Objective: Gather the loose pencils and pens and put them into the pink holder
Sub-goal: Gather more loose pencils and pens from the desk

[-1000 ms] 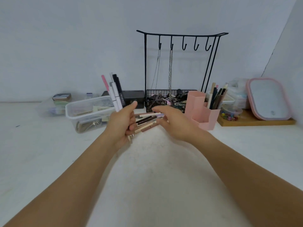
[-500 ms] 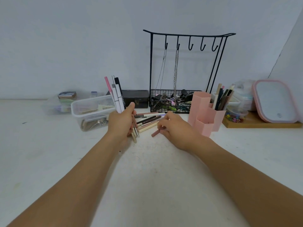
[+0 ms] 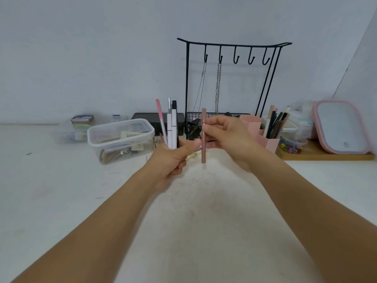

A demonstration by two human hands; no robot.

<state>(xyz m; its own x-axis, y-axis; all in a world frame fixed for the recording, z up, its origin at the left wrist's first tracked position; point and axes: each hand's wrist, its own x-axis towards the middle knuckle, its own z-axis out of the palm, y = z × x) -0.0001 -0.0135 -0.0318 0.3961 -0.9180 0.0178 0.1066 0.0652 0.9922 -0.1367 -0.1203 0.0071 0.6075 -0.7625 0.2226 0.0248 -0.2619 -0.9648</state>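
We pinch one brown pen (image 3: 203, 137) upright in our right hand (image 3: 228, 137), and it could slip and fall, because only our thumb and fingertips hold it near the middle. Our left hand (image 3: 173, 158), at 9 o'clock from that pen, is curled tight around a bunch of pens (image 3: 170, 127) standing up, and a few more pens (image 3: 193, 155) poke out low between our hands, so some could slide out. The pink holder (image 3: 263, 135) sits on the table (image 3: 61, 190) at 3 o'clock from our right hand, near the black rack (image 3: 234, 45).
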